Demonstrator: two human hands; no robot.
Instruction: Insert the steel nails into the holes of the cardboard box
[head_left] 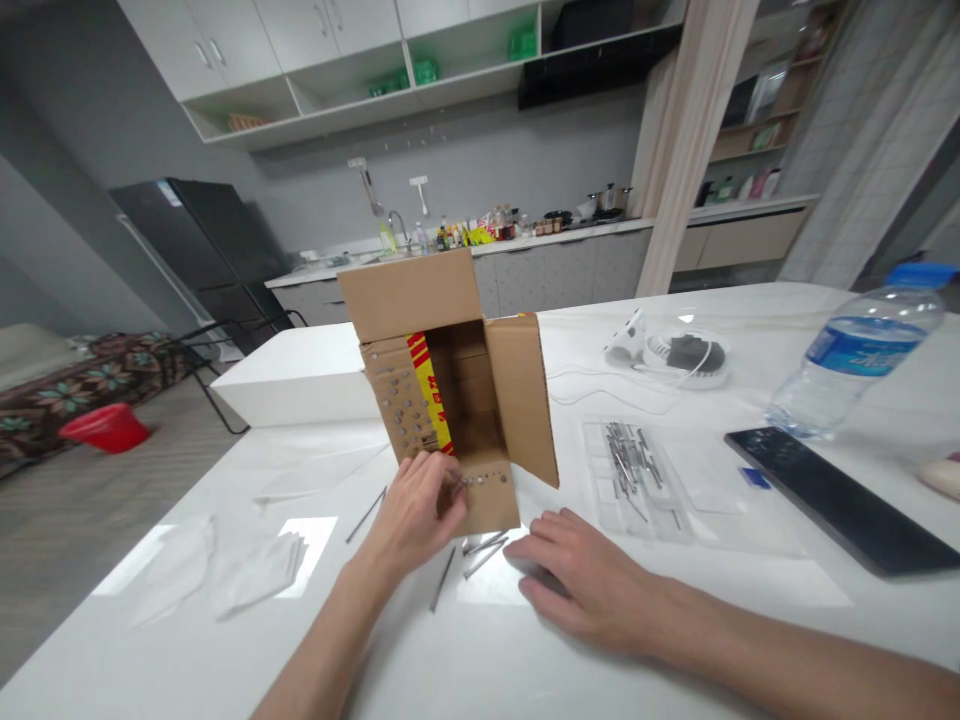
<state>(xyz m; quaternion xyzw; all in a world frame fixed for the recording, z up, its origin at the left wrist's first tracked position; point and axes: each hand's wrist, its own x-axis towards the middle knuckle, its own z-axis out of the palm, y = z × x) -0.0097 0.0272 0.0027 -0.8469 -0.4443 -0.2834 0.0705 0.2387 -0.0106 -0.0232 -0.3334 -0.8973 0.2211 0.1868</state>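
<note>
A cardboard box [409, 300] stands on the white table with its flaps spread and its opening facing me. Round nail heads dot its left flap, and a row of them runs along the bottom flap. At that bottom flap is my left hand [420, 500], its thumb and fingers closed in a pinch; what lies between the fingertips is hidden. My right hand [577, 580] rests on the table, thumb and fingers apart, holding nothing visible. Beside its fingertips lie several long nails [486, 556]. Another nail [443, 580] lies below my left hand, and one [366, 515] farther left.
Right of the box, a clear compartment case [600, 480] holds nails. A black phone [840, 500], a water bottle [862, 350] and a white device with a cable [686, 355] are beyond. A white box [300, 385] and tissues [255, 570] are left.
</note>
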